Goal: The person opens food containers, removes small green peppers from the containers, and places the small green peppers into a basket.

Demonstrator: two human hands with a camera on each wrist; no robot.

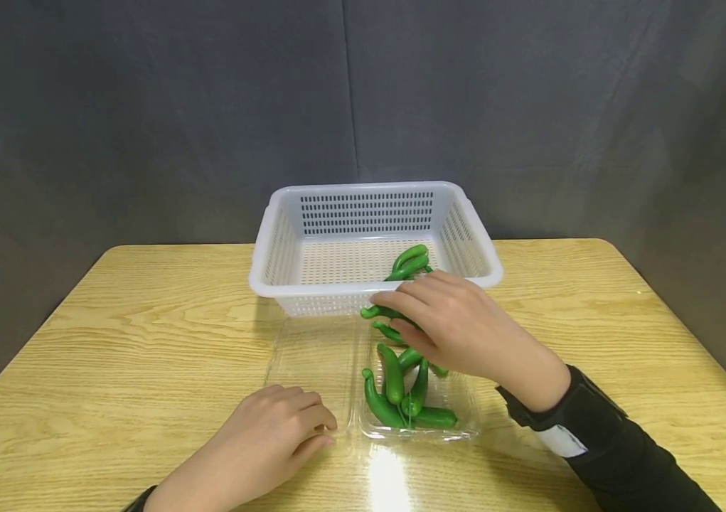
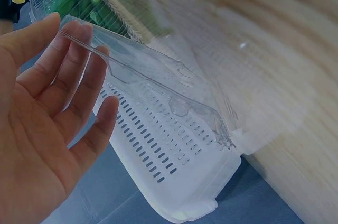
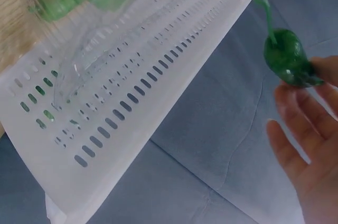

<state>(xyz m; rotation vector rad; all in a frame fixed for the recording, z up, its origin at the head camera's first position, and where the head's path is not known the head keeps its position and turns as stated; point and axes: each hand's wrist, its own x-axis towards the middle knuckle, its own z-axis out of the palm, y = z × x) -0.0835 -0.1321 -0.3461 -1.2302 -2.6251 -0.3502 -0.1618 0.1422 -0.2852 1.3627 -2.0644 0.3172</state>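
My right hand (image 1: pixel 449 323) pinches a green chili pepper (image 3: pixel 288 57) between thumb and fingers, above the far part of a clear plastic clamshell box and close to the basket's front rim. Several more green peppers (image 1: pixel 391 377) lie in the right half of the box (image 1: pixel 465 419). Its clear lid (image 1: pixel 311 355) is folded out flat to the left. At the lid's near edge rests my left hand (image 1: pixel 282 434), fingers relaxed; in the left wrist view the lid's thin edge crosses the fingertips.
Behind the box stands a white perforated plastic basket (image 1: pixel 372 290), with a few green peppers (image 1: pixel 410 263) in its front right part. All of it is on a wood-grain table (image 1: pixel 177 320). A dark grey curtain (image 1: pixel 209 121) hangs beyond the far edge.
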